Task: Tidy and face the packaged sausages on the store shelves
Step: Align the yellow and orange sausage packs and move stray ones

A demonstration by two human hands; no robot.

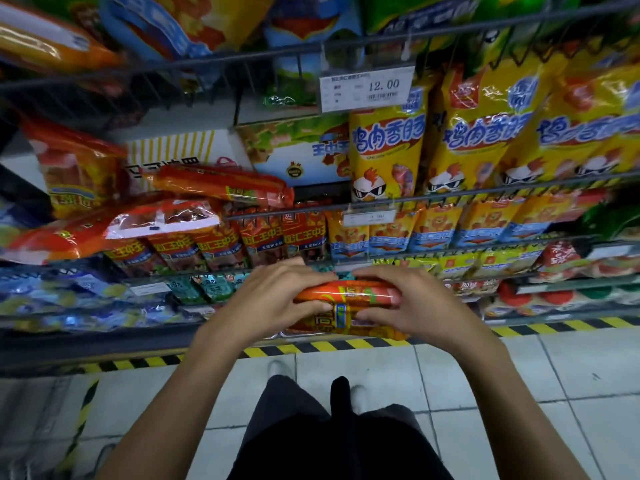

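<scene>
An orange-red pack of sausages [346, 299] lies crosswise between my two hands, in front of the lower shelves. My left hand [277, 299] grips its left end and my right hand [412, 303] grips its right end, fingers curled over the top. Similar red sausage packs lie askew on the middle shelf: one long pack [221, 187] on top of others and a clear-windowed pack [162, 218] tilted to the left. A row of upright red packs [270, 237] stands behind the wire rail.
Yellow chicken-sausage bags [388, 150] hang in a row at right behind a wire rail with a price tag [367, 90]. Blue packs [69, 292] fill the lower left shelf. Yellow-black tape [311, 346] edges the shelf base above the tiled floor [519, 375].
</scene>
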